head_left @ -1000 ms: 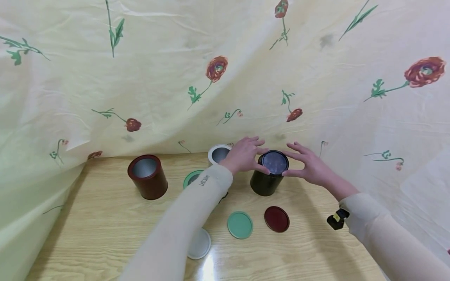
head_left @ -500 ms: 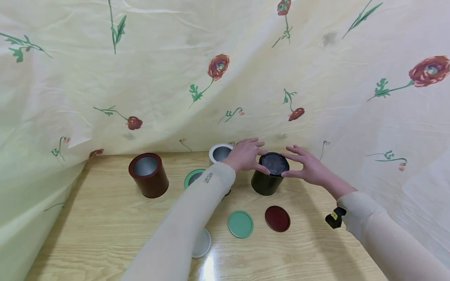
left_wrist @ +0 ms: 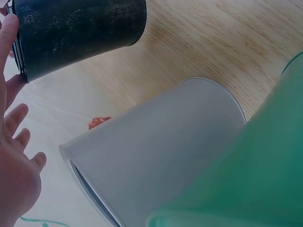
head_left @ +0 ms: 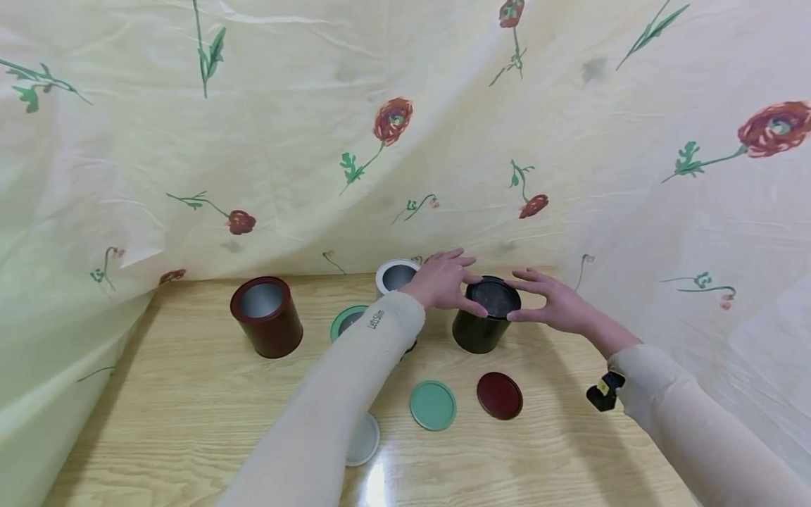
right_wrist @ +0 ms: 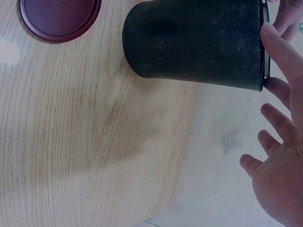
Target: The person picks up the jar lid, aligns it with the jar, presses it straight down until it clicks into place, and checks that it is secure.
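Note:
A black round canister (head_left: 475, 336) stands upright toward the back right of the table, its dark lid (head_left: 495, 298) at the mouth. On the lid's left edge, my left hand (head_left: 441, 283) has thumb and index finger spread along the rim. Opposite it, my right hand (head_left: 550, 303) holds the right edge the same way. Both hands' other fingers reach out away from the canister. In the right wrist view a narrow gap shows between the lid and the rim of the black canister (right_wrist: 199, 45). The left wrist view shows a thumb (left_wrist: 8, 35) at the lid edge.
A dark red open canister (head_left: 269, 331) stands at left. White (head_left: 382, 279) and green (head_left: 336, 324) open canisters are partly behind my left arm. Green (head_left: 433, 405), dark red (head_left: 500, 396) and white (head_left: 363, 440) lids lie in front. A flowered cloth (head_left: 285, 155) hangs behind.
The lid has tipped slightly and looks darker, lying closer to the canister's rim. Both hands stay at its edges, with the right fingers a little lower.

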Available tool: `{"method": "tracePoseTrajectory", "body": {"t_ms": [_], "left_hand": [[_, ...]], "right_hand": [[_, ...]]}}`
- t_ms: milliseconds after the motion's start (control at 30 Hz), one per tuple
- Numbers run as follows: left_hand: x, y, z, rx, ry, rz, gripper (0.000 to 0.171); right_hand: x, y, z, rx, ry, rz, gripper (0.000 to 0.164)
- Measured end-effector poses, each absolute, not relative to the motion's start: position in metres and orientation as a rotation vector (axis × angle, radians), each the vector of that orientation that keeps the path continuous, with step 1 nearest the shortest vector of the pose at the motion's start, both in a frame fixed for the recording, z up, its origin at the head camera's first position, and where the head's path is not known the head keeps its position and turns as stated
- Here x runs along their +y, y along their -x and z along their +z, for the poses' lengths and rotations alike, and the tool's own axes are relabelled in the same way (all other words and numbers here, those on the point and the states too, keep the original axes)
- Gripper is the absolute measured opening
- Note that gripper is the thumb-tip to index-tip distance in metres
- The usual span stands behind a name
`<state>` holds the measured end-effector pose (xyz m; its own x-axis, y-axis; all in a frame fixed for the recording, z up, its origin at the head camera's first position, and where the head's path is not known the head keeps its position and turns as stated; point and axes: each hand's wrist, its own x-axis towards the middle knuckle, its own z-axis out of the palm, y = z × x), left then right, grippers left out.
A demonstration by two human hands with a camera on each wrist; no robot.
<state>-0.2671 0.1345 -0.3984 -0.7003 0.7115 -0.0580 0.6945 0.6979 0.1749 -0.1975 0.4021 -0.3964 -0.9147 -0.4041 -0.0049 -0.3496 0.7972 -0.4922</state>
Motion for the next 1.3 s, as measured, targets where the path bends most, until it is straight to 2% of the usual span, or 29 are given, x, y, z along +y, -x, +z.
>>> {"method": "tracePoseTrajectory", "body": {"t_ms": [1300], "left_hand": [[0.1283,0.2587,-0.4024,2.787,-1.12,0.29,0.08]], "right_hand": [[0.395,0.1965,-0.3934,2.901,0.521,-0.723,0.075]]}}
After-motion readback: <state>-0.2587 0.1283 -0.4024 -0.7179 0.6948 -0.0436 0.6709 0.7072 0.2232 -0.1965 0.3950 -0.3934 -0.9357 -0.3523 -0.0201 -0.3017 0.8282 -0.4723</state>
